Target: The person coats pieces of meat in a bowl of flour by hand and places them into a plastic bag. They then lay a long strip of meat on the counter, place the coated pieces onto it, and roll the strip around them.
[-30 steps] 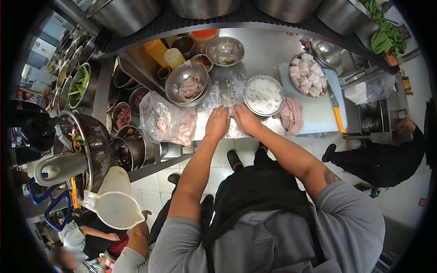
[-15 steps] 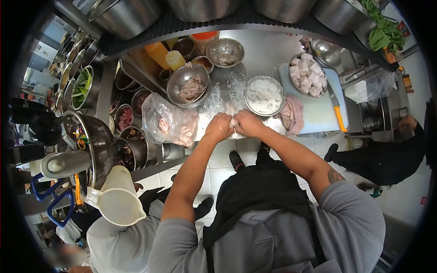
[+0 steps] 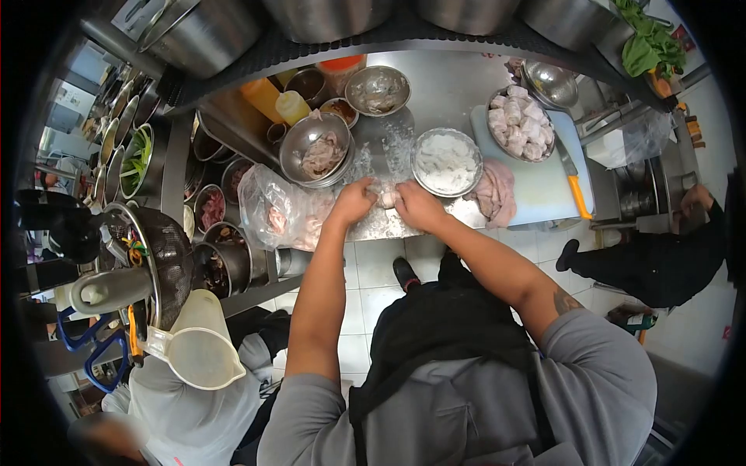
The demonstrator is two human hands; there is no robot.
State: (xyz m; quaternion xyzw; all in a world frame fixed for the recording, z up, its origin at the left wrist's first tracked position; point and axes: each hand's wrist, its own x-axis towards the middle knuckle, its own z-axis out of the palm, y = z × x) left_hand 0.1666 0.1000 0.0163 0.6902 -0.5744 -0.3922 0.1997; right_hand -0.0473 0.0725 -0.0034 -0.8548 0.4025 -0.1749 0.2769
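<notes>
A small pale, floured piece of meat (image 3: 386,197) is held between my two hands near the front edge of the steel counter. My left hand (image 3: 355,202) closes on its left side and my right hand (image 3: 420,206) on its right. Close beyond my right hand stands a metal bowl of white flour (image 3: 447,161). Up and left of my left hand is a metal bowl of raw meat strips (image 3: 319,152). A clear plastic bag (image 3: 268,203) with raw meat lies to the left. My fingertips are partly hidden.
On the right, a white cutting board (image 3: 536,190) carries a bowl of floured meat pieces (image 3: 519,124) and an orange-handled knife (image 3: 575,186). A pink cloth (image 3: 493,196) lies beside it. Pots line an overhead shelf (image 3: 420,43). Other people stand left and right.
My hands have moved slightly up and left and farther apart, so the meat piece between them shows more. The person at lower left has shifted.
</notes>
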